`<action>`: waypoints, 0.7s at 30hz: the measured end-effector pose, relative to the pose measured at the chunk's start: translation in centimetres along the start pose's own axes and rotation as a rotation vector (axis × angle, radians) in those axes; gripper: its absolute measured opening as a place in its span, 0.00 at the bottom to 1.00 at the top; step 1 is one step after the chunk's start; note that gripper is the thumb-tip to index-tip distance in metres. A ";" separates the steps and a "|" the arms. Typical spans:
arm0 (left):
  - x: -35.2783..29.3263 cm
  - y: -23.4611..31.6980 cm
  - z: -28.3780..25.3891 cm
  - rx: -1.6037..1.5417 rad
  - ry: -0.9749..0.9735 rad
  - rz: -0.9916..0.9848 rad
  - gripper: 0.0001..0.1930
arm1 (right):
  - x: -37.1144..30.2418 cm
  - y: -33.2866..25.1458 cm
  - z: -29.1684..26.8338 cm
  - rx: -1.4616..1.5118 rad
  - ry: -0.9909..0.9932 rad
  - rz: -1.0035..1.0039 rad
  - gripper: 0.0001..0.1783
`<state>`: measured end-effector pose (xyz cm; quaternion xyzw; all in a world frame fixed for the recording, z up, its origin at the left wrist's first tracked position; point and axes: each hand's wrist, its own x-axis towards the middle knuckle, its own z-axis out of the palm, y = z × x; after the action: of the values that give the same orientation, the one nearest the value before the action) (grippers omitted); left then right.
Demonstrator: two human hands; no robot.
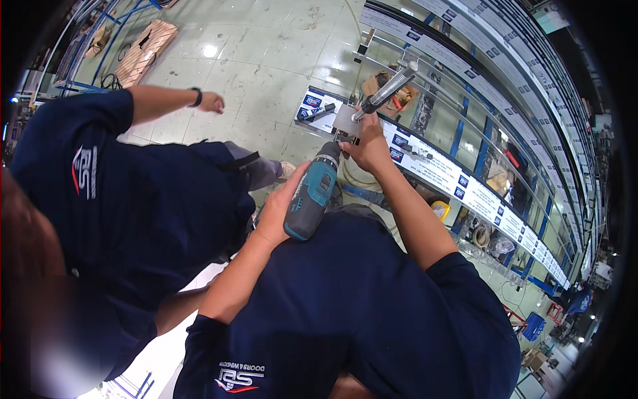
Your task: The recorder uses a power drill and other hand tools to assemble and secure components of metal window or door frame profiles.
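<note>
nearest: dark navy short-sleeved shirt [359, 312] with a small printed emblem low on the back, filling the lower middle. left hand [282, 206] just above it, fingers wrapped tight around the grip of a teal and black cordless drill [311, 193], nose angled up and right. drill's black chuck right against a small square grey metal plate [345, 123]. right hand [369, 146] closed on the lower end of a long ribbed silver metal handle [389, 90], touching that plate and rising up-right. all of it above a long white aluminium frame profile [458, 179] studded with blue labels, running from centre to lower right. left of that, a co-worker's navy shirt [126, 199], arm out, black wristband [197, 97], loose fist [212, 103]. farther off, glossy pale green floor [266, 53], wooden pallet [146, 50] at top left, blue racking [492, 126] on the right.
</note>
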<state>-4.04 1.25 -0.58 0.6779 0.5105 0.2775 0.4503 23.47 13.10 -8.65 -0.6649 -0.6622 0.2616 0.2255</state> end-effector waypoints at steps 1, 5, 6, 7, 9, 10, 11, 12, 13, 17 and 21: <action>0.1 0.0 0.0 0.000 -0.006 -0.002 0.43 | -0.1 -0.1 -0.1 0.001 0.001 0.001 0.62; 0.0 0.0 0.1 0.007 0.006 0.012 0.43 | -0.2 -0.8 -0.6 -0.007 -0.018 -0.002 0.60; 0.0 -0.4 0.2 -0.007 0.010 0.022 0.44 | -0.2 -1.1 -0.8 -0.016 -0.051 0.008 0.58; 0.1 -0.3 0.1 -0.019 0.011 0.038 0.45 | -0.2 -0.7 -0.6 -0.015 -0.045 0.009 0.58; 0.1 -0.1 0.1 -0.025 -0.002 0.033 0.45 | -0.3 -0.1 -0.1 -0.020 -0.007 0.028 0.64; 0.2 -0.1 0.1 -0.036 -0.014 0.019 0.45 | -0.3 -0.1 -0.1 -0.019 -0.006 0.030 0.64; 0.2 -0.1 0.1 -0.035 -0.016 0.020 0.45 | -0.3 0.0 0.0 -0.024 -0.002 0.019 0.63; 0.2 -0.1 0.1 -0.021 -0.013 0.016 0.45 | -0.3 0.0 0.0 -0.029 0.002 0.008 0.63; 0.2 -0.1 0.1 -0.006 -0.008 0.012 0.45 | -0.3 -0.1 0.0 -0.028 0.004 0.008 0.63; 0.2 -0.1 0.1 -0.001 -0.018 -0.021 0.45 | -0.2 -0.2 -0.3 -0.017 -0.022 0.013 0.61; 0.3 0.0 0.2 0.037 -0.001 0.004 0.43 | -0.3 -0.5 -0.6 -0.027 -0.051 0.023 0.60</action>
<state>-3.75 1.42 -0.67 0.6875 0.5138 0.2685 0.4374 23.52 12.87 -7.86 -0.6685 -0.6636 0.2722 0.1964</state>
